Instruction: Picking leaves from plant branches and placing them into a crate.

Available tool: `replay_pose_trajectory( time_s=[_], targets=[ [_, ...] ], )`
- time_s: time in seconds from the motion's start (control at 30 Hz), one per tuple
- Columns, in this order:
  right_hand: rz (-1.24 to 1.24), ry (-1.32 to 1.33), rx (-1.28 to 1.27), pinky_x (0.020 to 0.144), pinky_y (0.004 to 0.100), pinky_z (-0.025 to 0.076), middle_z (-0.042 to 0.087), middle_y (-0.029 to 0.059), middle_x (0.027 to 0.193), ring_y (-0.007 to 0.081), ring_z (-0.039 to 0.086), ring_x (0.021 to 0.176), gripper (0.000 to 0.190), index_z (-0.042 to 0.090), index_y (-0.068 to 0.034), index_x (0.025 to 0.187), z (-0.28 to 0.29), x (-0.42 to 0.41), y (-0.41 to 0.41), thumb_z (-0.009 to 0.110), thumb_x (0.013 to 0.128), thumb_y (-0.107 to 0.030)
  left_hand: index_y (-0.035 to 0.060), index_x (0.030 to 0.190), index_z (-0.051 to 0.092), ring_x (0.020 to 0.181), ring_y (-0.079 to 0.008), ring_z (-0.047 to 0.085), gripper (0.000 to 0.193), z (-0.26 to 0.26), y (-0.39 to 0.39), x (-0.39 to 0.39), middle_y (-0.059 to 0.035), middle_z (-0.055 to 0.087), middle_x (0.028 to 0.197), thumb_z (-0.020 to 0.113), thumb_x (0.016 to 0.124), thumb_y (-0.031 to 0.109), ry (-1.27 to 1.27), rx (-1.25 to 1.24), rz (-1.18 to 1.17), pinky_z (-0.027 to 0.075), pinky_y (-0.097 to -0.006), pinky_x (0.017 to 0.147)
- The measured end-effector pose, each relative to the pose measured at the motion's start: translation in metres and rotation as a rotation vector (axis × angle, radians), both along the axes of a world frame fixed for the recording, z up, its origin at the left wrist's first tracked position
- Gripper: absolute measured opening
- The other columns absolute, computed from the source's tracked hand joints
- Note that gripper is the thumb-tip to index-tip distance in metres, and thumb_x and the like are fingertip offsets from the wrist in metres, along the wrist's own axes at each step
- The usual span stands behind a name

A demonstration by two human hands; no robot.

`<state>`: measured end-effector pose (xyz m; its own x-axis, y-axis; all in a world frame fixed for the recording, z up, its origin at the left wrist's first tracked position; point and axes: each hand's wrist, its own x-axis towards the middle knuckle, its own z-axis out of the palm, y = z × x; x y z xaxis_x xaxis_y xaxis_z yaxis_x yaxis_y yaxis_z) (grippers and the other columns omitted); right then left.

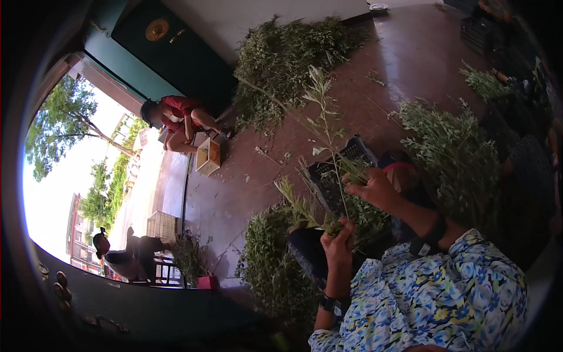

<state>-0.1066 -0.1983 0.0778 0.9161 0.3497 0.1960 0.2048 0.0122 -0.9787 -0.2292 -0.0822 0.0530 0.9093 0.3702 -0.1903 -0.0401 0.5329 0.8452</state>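
Note:
A tall leafy stem (326, 119) with pale green leaves stands up from my left hand (339, 240), whose fingers are closed around its lower end. Leafy sprigs (303, 211) also stick out of that fist to the left. Higher up, my right hand (376, 189) grips a small bunch of leaves (355, 172) right beside the stem. Under the hands, a dark plastic crate (360, 149) is partly hidden by my arms and the foliage. Cut greenery (371, 218) lies beneath my right hand, between my knees.
A large heap of leafy branches (286, 57) rests against the wall. More piles lie at my left (272, 259) and right (453, 145). A person in red (180, 114) sits by a yellowish crate (208, 157); another person (132, 259) sits near the doorway. Loose leaves dot the floor (233, 189).

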Motion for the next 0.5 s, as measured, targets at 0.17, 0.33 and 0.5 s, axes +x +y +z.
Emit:
replay_pose_trajectory(
  time_s=[0.17,0.33,0.5],
  targets=[
    [0.033,-0.287,-0.453,0.055,0.0285,0.043,0.054,0.0030,0.067,0.0142,0.052,0.060,0.047,0.052,-0.002,0.108,0.012,0.000,-0.013,0.067,0.065,-0.015,0.0002,0.084,0.058,0.043,-0.0036,0.043,0.010,-0.007,0.010,-0.009,-0.0046,0.058,0.066,0.055,0.074,-0.003,-0.012,0.077,0.029,0.027,-0.0168,0.037],
    [0.023,-0.199,-0.483,0.056,0.0297,0.043,0.053,0.0062,0.066,0.0149,0.053,0.060,0.051,0.049,-0.001,0.112,0.017,-0.002,-0.019,0.066,0.066,-0.016,-0.0003,0.083,0.058,0.044,-0.0031,0.042,0.009,-0.007,0.012,-0.011,-0.0036,0.057,0.067,0.055,0.074,-0.002,0.009,0.078,0.063,0.027,-0.0165,0.038],
    [0.057,-0.023,0.081,0.054,0.0244,0.041,0.056,0.0015,0.067,0.0039,0.047,0.062,0.035,0.057,-0.001,0.103,0.007,0.000,-0.005,0.065,0.072,-0.015,0.0007,0.083,0.058,0.045,-0.0038,0.040,0.009,-0.009,0.008,-0.013,-0.0043,0.057,0.068,0.058,0.074,-0.001,0.029,0.096,0.021,0.027,-0.0189,0.039]
  ],
)
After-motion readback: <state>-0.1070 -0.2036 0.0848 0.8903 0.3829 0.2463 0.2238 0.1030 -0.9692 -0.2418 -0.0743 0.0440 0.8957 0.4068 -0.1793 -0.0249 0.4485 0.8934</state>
